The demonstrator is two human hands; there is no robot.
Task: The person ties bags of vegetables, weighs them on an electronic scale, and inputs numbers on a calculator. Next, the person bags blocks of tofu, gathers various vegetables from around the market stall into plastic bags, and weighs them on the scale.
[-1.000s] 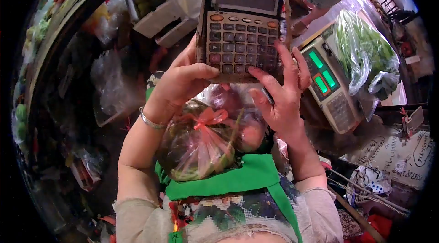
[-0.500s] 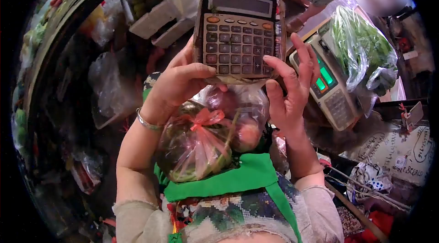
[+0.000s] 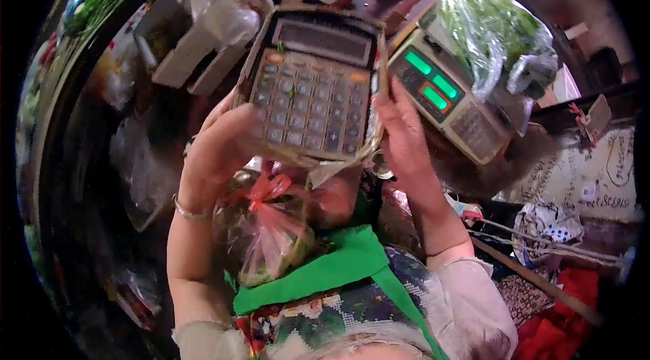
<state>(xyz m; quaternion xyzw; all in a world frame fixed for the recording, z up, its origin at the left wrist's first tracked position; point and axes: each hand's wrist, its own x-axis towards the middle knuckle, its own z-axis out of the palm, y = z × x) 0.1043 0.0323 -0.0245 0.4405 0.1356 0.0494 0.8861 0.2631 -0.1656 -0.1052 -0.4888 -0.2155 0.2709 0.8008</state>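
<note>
A large worn calculator point(image 3: 306, 111) with a dark display is held up in front of me, tilted slightly to one side. My left hand point(image 3: 220, 143) grips its left edge, thumb on the front and fingers hidden behind. On the opposite edge, my right hand point(image 3: 404, 131) is closed around the side. Below the calculator, a clear plastic bag with a red tied top point(image 3: 271, 224) rests against my green apron point(image 3: 325, 268). Reddish round produce point(image 3: 333, 199) in plastic sits beside it, partly hidden by the calculator.
To the right stands a digital scale point(image 3: 474, 136) with lit green displays, bearing a clear bag of leafy greens point(image 3: 491, 28). White boxes point(image 3: 183, 55) and plastic bags lie at upper left. A written-on board point(image 3: 575, 177) is at right. Another person's arm point(image 3: 406, 4) shows at the top.
My right hand has gone from hovering over the keys with fingers apart to gripping the calculator's right edge. The calculator has moved left and down in view and turned slightly.
</note>
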